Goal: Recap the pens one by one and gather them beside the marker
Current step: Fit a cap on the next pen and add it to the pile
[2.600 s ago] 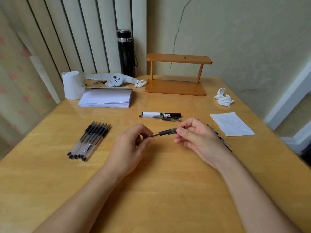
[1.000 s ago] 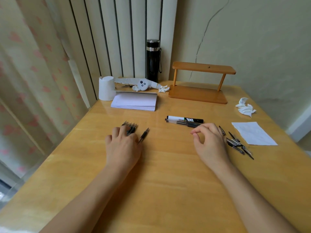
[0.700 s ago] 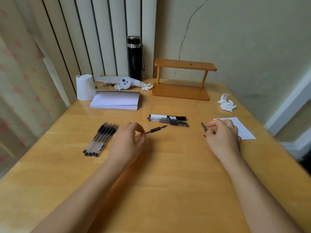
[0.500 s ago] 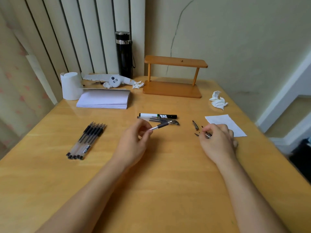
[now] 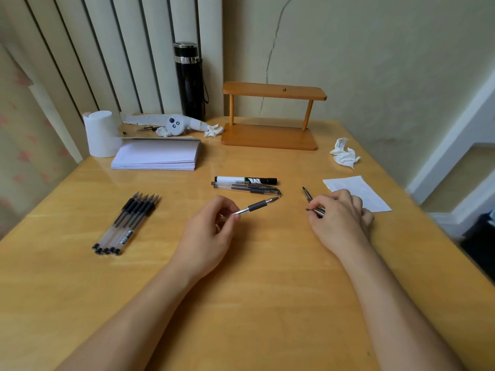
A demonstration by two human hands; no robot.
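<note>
left hand (image 5: 206,231) still holding uncapped pen (image 5: 257,206), right hand (image 5: 338,219) now pinching cap (image 5: 316,210)

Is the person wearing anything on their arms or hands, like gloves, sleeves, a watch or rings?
Nothing shows. Both forearms are bare right down to the bottom edge of the picture, with no sleeve in view. The left hand and the right hand carry no gloves, and no watch, band or ring is visible on the wrists or fingers.

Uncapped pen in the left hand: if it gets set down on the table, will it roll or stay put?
The uncapped pen looks round and clipless, so it probably rolls on the glossy table. It seems stiff and light in the left hand. Laying it against the capped pens should stop it.
</note>
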